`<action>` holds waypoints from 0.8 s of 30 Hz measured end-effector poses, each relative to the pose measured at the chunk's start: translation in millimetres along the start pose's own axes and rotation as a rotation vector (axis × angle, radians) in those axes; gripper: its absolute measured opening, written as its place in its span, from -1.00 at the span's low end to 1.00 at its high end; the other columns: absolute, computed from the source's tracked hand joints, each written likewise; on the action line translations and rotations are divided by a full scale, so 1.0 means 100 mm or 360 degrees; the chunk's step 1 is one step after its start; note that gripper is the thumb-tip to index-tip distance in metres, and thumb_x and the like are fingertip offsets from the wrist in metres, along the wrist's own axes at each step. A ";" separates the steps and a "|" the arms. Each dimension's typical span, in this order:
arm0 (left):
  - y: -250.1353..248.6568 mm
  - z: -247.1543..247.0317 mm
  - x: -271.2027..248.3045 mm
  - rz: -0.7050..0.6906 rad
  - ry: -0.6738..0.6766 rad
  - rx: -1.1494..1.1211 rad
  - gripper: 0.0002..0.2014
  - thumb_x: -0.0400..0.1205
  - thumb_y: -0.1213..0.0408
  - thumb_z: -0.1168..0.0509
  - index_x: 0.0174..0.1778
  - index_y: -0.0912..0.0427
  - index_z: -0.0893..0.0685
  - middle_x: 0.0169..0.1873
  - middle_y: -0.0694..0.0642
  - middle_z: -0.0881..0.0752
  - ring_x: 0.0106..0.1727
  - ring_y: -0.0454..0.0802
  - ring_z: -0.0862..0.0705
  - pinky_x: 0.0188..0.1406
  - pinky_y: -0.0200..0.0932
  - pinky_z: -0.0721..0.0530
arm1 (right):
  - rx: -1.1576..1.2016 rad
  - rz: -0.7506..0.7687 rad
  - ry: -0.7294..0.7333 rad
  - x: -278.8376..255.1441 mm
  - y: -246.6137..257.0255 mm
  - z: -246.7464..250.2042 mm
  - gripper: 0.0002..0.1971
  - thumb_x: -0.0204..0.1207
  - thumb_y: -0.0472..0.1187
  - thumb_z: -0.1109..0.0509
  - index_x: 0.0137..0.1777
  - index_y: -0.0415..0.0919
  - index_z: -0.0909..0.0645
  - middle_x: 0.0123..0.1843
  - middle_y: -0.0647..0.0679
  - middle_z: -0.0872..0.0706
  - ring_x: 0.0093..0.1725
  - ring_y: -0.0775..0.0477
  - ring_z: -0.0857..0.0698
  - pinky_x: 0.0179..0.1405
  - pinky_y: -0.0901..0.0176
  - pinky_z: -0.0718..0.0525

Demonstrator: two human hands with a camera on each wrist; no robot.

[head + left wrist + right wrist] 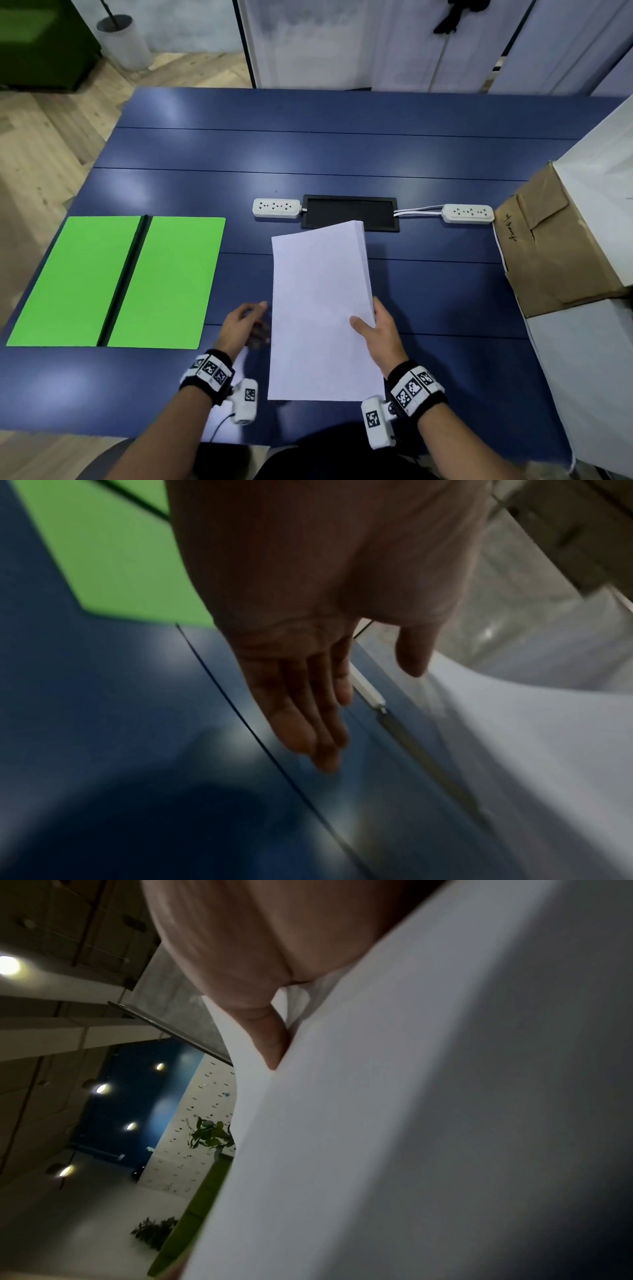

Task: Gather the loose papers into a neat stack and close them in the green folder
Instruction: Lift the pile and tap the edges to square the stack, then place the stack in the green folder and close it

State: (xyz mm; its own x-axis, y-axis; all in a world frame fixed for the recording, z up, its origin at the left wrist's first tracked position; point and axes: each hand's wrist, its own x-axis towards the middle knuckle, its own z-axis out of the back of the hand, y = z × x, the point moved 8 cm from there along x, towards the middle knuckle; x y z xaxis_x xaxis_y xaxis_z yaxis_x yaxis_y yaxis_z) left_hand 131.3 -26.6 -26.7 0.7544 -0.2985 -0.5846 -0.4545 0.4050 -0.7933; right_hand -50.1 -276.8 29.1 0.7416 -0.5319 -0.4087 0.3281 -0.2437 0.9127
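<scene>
A stack of white papers (318, 308) is held tilted above the blue table (342, 150), in front of me. My right hand (371, 325) grips its right edge, thumb on top and fingers underneath. In the right wrist view the thumb (270, 1039) presses on the paper stack (411, 1123). My left hand (245, 323) hovers just left of the stack, fingers straight and relaxed, holding nothing; the left wrist view shows this hand (308, 710) above the table beside the papers (531, 737). The green folder (116, 281) lies open and flat at the left.
Two white power strips (275, 208) (467, 213) flank a black cable hatch (351, 210) beyond the papers. A brown cardboard box (548, 240) and white boxes (589, 377) crowd the table's right side. A grey stand (123, 41) is on the wooden floor, far left.
</scene>
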 end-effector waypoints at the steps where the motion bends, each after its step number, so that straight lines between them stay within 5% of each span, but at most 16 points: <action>1: 0.01 0.24 0.13 -0.0069 -0.0145 0.0305 -0.76 0.69 0.14 -0.44 0.04 0.27 -0.69 -0.24 0.27 -0.73 -0.37 0.11 -0.70 -0.37 -0.09 -0.62 | 0.0003 -0.0003 -0.0011 0.00 0.00 0.04 -0.60 0.62 -0.45 -0.39 0.39 -0.08 -0.60 0.27 0.04 -0.81 0.27 0.01 -0.78 0.35 -0.04 -0.71; 4: 0.13 0.99 0.53 -0.0102 -0.0443 0.1221 -0.59 0.68 0.25 -0.42 0.40 0.36 -0.61 0.31 0.46 -0.66 0.24 0.44 -0.69 0.24 0.18 -0.63 | 0.0016 -0.0021 -0.0080 0.00 -0.03 0.18 -0.57 0.61 -0.45 -0.41 0.42 -0.09 -0.60 0.28 0.05 -0.81 0.29 0.00 -0.78 0.35 -0.05 -0.70; 6: 0.36 1.34 0.65 0.0075 -0.0437 0.1578 -0.38 0.70 0.19 -0.36 0.67 0.30 -0.37 0.66 0.45 -0.32 0.55 0.53 -0.46 0.50 0.37 -0.47 | 0.0015 -0.0031 -0.0107 -0.01 -0.06 0.29 -0.58 0.60 -0.45 -0.41 0.40 -0.08 -0.61 0.27 0.03 -0.82 0.29 -0.05 -0.78 0.35 -0.09 -0.70; 8: 0.59 1.51 0.67 0.0269 -0.0298 0.1840 -0.32 0.77 0.04 -0.23 0.79 0.07 -0.15 0.81 0.27 0.04 0.76 0.42 -0.14 0.64 0.44 -0.21 | -0.0010 -0.0027 -0.0135 -0.02 -0.09 0.38 -0.58 0.61 -0.44 -0.41 0.41 -0.08 -0.60 0.28 0.03 -0.81 0.30 -0.05 -0.77 0.37 -0.11 -0.69; 12: 0.81 1.42 0.60 0.0287 -0.0093 0.1984 -0.37 0.82 -0.09 -0.05 0.81 -0.15 -0.02 0.80 0.21 0.30 0.80 0.42 0.20 0.69 0.52 0.04 | -0.0047 -0.0021 -0.0184 -0.06 -0.13 0.49 -0.58 0.62 -0.43 -0.40 0.42 -0.07 -0.60 0.29 0.06 -0.80 0.31 0.01 -0.77 0.41 -0.11 -0.66; 17: 0.90 0.83 0.21 0.0013 0.0104 0.2123 -0.42 0.81 -0.17 0.03 0.78 -0.36 0.01 0.78 0.20 0.39 0.75 0.47 0.38 0.59 0.66 0.20 | -0.0065 -0.0029 -0.0220 -0.06 -0.18 0.60 -0.57 0.62 -0.42 -0.41 0.42 -0.05 -0.60 0.30 0.06 -0.80 0.30 0.00 -0.77 0.41 -0.17 -0.66; 24: 1.08 -0.40 -0.11 -0.0323 0.0473 0.1966 -0.37 0.75 -0.19 0.06 0.73 -0.43 0.16 0.73 0.02 0.34 0.80 0.24 0.25 0.71 0.51 -0.05 | -0.0103 -0.0027 -0.0232 -0.09 -0.19 0.69 -0.58 0.63 -0.42 -0.40 0.41 -0.05 -0.60 0.28 0.10 -0.80 0.29 0.09 -0.76 0.41 -0.04 -0.66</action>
State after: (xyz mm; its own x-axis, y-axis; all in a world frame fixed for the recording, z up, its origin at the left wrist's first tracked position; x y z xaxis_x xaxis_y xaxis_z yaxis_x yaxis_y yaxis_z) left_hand 54.9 -13.5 -112.8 0.5516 -0.5642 -0.6143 0.5138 0.8100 -0.2826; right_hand -103.1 -323.5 14.5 0.6444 -0.6417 -0.4160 0.3803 -0.2031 0.9023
